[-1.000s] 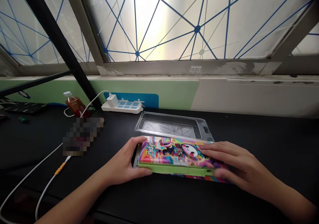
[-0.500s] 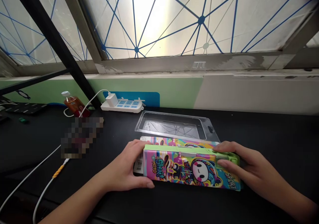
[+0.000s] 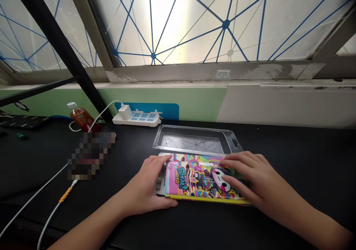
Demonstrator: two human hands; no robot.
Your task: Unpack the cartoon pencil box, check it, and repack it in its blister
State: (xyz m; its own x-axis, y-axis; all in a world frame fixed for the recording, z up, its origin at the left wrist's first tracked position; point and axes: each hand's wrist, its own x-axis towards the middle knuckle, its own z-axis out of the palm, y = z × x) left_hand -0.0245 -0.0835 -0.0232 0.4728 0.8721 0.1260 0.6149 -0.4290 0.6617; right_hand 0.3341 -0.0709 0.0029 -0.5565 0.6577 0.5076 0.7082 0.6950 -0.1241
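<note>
A colourful cartoon-printed pencil case (image 3: 191, 179) lies flat on the black desk, with a yellow edge along its front. It rests on a printed card (image 3: 160, 183), whose barcode end sticks out on the left. My left hand (image 3: 151, 185) grips the left end of the case, fingers at the back edge and thumb at the front. Over the right end lies my right hand (image 3: 250, 172), its fingers apart and touching the lid; what is under the palm is hidden. A clear plastic blister shell (image 3: 194, 140) sits just behind.
A white power strip (image 3: 139, 118) with a charger stands against the wall. At left are a tilted drink bottle (image 3: 82, 118), a blurred-out object (image 3: 90, 157) and a white cable (image 3: 52, 213). A clear plastic cup (image 3: 223, 74) is on the sill.
The pencil case has tipped from showing its green edge on top to lying flat, printed face up. My right hand has shifted left onto the lid.
</note>
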